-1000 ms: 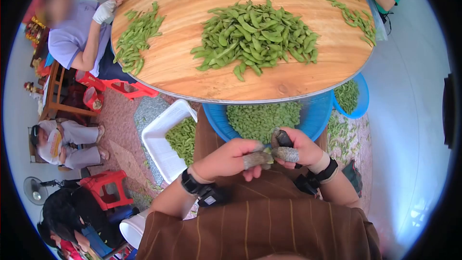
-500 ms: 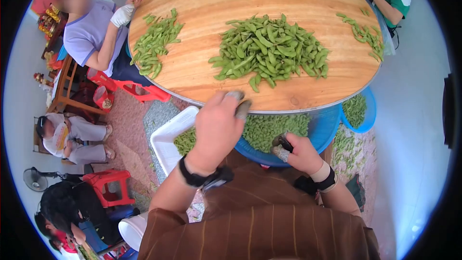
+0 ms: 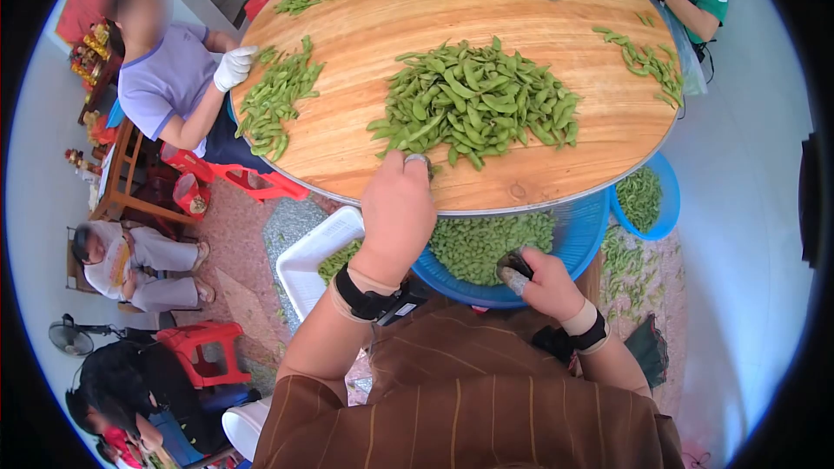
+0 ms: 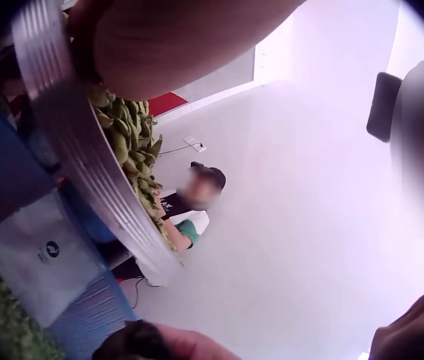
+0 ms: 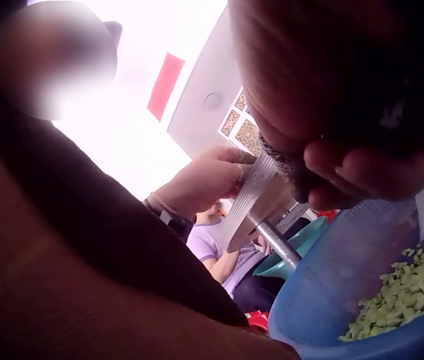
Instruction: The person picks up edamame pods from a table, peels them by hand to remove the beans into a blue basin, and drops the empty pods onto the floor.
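My left hand reaches over the near edge of the wooden round table, its covered fingertips right at the front of a pile of green soybean pods. The back of the hand hides what lies between finger and thumb, so I cannot tell whether a pod is pinched. My right hand hovers over the near rim of a blue basin of shelled green beans. Its fingers, with grey and black fingertip covers, are loosely curled, and no pod shows in them.
Smaller pod heaps lie along the table's edge. A white basket and a blue bowl of pods stand on either side of the basin. A gloved person sits at left, another person at far right. Red stools stand left.
My hands were together over the basin a second ago. The left hand has parted and reached forward to the table's near edge by the pile; the right hand has stayed over the basin rim.
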Action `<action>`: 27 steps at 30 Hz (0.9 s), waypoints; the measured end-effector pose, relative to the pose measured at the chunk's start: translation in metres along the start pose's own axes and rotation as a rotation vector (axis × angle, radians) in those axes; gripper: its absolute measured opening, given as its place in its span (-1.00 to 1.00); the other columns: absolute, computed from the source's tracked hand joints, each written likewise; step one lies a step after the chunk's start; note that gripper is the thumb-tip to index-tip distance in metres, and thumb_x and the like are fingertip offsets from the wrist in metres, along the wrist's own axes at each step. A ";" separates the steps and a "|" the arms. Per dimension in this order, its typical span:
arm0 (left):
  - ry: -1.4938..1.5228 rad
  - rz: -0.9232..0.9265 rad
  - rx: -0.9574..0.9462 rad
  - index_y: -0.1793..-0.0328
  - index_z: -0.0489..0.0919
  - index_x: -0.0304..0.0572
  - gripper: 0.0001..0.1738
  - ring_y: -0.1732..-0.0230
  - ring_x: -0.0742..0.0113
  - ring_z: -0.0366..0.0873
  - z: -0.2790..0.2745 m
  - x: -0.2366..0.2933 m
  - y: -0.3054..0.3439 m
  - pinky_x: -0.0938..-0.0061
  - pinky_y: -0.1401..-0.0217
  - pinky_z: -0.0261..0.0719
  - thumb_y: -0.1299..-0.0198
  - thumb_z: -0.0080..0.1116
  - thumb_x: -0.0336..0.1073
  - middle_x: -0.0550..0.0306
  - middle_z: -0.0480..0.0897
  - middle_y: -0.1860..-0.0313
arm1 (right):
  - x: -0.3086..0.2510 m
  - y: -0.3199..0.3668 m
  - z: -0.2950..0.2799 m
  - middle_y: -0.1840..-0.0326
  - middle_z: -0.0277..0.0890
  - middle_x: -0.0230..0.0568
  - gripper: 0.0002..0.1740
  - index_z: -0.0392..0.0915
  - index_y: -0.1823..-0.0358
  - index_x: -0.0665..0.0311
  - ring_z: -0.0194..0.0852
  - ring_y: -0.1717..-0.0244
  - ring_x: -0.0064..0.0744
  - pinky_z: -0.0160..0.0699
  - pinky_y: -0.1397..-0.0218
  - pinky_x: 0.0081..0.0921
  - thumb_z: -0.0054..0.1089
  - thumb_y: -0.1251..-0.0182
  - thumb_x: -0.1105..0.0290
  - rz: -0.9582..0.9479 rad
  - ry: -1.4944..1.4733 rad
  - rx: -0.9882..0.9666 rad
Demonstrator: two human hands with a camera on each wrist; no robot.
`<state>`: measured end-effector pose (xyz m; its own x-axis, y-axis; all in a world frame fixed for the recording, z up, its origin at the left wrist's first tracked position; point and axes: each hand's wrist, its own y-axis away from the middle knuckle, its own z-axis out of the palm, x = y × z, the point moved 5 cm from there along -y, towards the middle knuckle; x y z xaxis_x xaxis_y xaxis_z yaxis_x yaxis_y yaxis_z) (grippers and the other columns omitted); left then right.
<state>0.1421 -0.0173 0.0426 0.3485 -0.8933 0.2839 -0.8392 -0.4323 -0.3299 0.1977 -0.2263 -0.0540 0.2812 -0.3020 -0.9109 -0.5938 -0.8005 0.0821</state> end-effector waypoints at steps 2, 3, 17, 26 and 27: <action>0.024 0.060 0.094 0.18 0.52 -0.38 -0.71 0.26 -0.19 0.54 -0.006 0.005 0.008 0.13 0.20 0.53 0.11 0.02 -0.62 -0.21 0.55 0.23 | -0.001 -0.001 -0.001 0.46 0.49 0.10 -0.73 0.46 0.30 0.38 0.48 0.43 0.05 0.48 0.33 -0.34 0.23 -0.24 0.28 -0.030 -0.011 0.004; 0.022 0.068 0.085 0.18 0.52 -0.38 -0.71 0.26 -0.19 0.54 -0.008 0.008 0.014 0.13 0.20 0.53 0.11 0.02 -0.62 -0.21 0.55 0.23 | -0.003 -0.001 -0.002 0.44 0.52 0.06 -0.74 0.48 0.27 0.37 0.51 0.42 -0.04 0.48 0.32 -0.36 0.23 -0.24 0.29 -0.024 -0.023 0.014; 1.125 -0.227 -0.651 -0.02 0.53 -0.30 -0.78 0.34 0.57 0.46 0.035 0.038 0.069 0.63 0.27 0.47 -0.27 0.01 -0.52 0.27 0.60 0.24 | -0.035 -0.006 -0.015 0.51 0.48 -0.45 -0.74 0.50 0.11 0.30 0.32 0.65 -0.75 0.29 0.60 -0.71 0.25 -0.27 0.31 0.002 -0.427 0.069; 1.401 -0.409 -0.719 -0.04 0.58 -0.24 -0.79 0.35 0.64 0.38 0.035 0.045 0.072 0.68 0.28 0.37 -0.29 0.07 -0.46 0.37 0.56 0.30 | -0.028 -0.001 -0.013 0.53 0.45 -0.45 -0.82 0.47 0.12 0.31 0.33 0.61 -0.73 0.29 0.58 -0.68 0.15 -0.29 0.43 0.121 -0.481 0.006; 1.373 -0.415 -0.711 -0.03 0.59 -0.24 -0.79 0.34 0.64 0.38 0.033 0.043 0.071 0.68 0.28 0.36 -0.30 0.07 -0.46 0.38 0.55 0.31 | -0.033 0.001 -0.013 0.51 0.46 -0.44 -0.77 0.45 0.03 0.30 0.34 0.62 -0.72 0.31 0.58 -0.68 0.09 -0.29 0.47 0.109 -0.506 -0.008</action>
<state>0.1117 -0.0908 0.0017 0.2986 0.2176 0.9293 -0.9381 -0.1125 0.3277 0.1980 -0.2239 -0.0184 -0.1834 -0.0970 -0.9782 -0.5932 -0.7826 0.1888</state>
